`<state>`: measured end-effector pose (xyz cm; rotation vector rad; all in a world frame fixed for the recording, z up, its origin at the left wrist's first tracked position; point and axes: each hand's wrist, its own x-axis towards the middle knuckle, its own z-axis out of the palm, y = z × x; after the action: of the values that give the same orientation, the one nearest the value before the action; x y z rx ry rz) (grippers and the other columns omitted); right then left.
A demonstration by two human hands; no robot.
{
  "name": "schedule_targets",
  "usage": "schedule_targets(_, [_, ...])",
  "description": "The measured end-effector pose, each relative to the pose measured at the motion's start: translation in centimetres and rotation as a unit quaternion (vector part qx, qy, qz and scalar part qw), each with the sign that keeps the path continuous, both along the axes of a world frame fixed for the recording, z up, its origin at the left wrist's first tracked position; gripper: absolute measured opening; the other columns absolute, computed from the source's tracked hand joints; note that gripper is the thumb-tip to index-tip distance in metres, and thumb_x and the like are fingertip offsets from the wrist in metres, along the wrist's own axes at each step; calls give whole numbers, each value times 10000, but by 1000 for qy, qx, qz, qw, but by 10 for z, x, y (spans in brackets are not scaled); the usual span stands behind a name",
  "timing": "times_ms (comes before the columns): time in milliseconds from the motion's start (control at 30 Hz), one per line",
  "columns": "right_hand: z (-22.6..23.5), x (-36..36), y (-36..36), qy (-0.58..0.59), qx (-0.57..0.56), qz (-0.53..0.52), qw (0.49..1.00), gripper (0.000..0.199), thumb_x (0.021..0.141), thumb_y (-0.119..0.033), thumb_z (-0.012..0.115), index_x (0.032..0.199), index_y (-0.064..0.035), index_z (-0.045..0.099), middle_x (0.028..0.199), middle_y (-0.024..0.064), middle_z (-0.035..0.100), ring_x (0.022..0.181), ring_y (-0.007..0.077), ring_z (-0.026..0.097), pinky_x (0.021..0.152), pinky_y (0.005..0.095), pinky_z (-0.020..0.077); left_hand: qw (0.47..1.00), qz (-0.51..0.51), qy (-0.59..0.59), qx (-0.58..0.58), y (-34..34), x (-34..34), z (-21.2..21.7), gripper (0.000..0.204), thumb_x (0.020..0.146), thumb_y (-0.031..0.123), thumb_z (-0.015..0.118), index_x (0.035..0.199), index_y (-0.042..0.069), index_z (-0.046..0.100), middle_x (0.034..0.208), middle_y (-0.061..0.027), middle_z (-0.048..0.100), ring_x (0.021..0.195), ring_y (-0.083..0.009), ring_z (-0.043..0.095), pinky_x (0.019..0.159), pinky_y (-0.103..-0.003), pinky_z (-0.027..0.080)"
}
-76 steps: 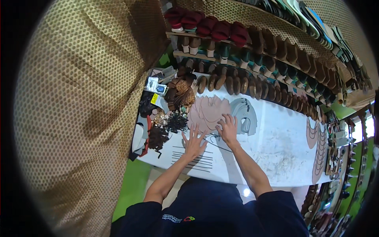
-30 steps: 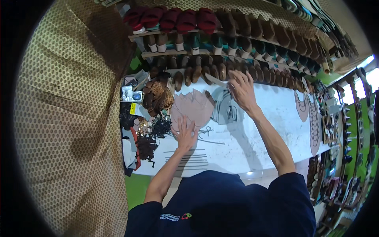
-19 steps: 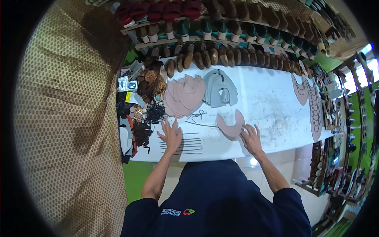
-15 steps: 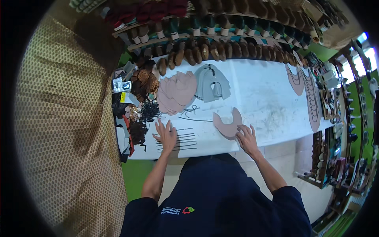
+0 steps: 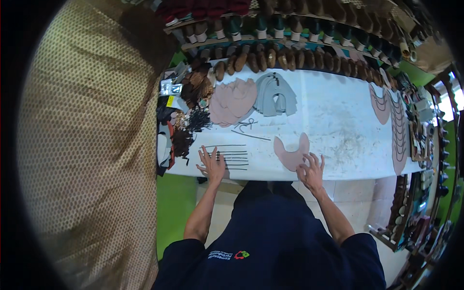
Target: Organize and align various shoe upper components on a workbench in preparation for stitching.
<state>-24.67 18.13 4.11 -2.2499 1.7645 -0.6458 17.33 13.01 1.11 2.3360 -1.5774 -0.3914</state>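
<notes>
My left hand (image 5: 212, 166) is open over a row of thin black strips (image 5: 237, 157), fingers spread at their left ends. It covers parts of them. My right hand (image 5: 312, 173) has its bent fingers at the right edge of a pink U-shaped piece (image 5: 289, 157), with thumb and fingertips closed on it. That piece lies on the white table with its opening away from me. Farther off are a loose black strip (image 5: 251, 135), overlapping pink pieces (image 5: 232, 101) and a fan of grey U-shaped pieces (image 5: 275, 94).
At the table's (image 5: 333, 111) right end lie pink pieces with dark curved lines (image 5: 398, 135). Dark strips and trimmings (image 5: 183, 142) are heaped at the left. Brown shoe lasts (image 5: 270, 59) line the far edge below shelves. A patterned curtain (image 5: 96, 135) hangs at left.
The whole view has shifted. Against the table, my left hand has drawn nearer to me, and my right hand and the pink U-shaped piece have moved nearer together.
</notes>
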Motion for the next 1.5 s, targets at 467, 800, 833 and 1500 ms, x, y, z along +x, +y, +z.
schedule_targets(467, [-10,129,-81,-24,-8,8,1000,118,859,-236,795,944,-160,824,1403,62,605,1419,317,460,1242,608,240,994,-49,-87,-49,-17,113,6,276,978,283,691,1220,190,786,1765,-48,235,1646,-333,78,1144,-836,-5])
schedule_targets(800, [-26,215,-109,-22,6,-15,1000,113,876,-249,780,949,-179,831,1404,47,602,1427,303,452,1243,610,218,978,-191,-59,-63,-55,166,5,245,961,362,732,1119,212,843,1731,-50,329,1637,-339,117,1155,-805,-47])
schedule_targets(833, [-27,217,-111,-17,3,-16,1000,113,880,-253,776,948,-181,830,1404,46,602,1426,302,451,1242,610,219,977,-201,-54,-51,-57,167,4,240,953,357,744,1120,217,844,1730,-51,332,1636,-343,119,1154,-805,-49])
schedule_targets(1500, [-39,231,-120,71,-27,27,997,74,890,-140,697,898,-83,743,1350,73,635,1376,279,519,1246,624,255,922,-354,-101,-116,-68,175,-4,98,940,241,765,918,151,732,1655,-32,439,1588,-343,268,1163,-804,11])
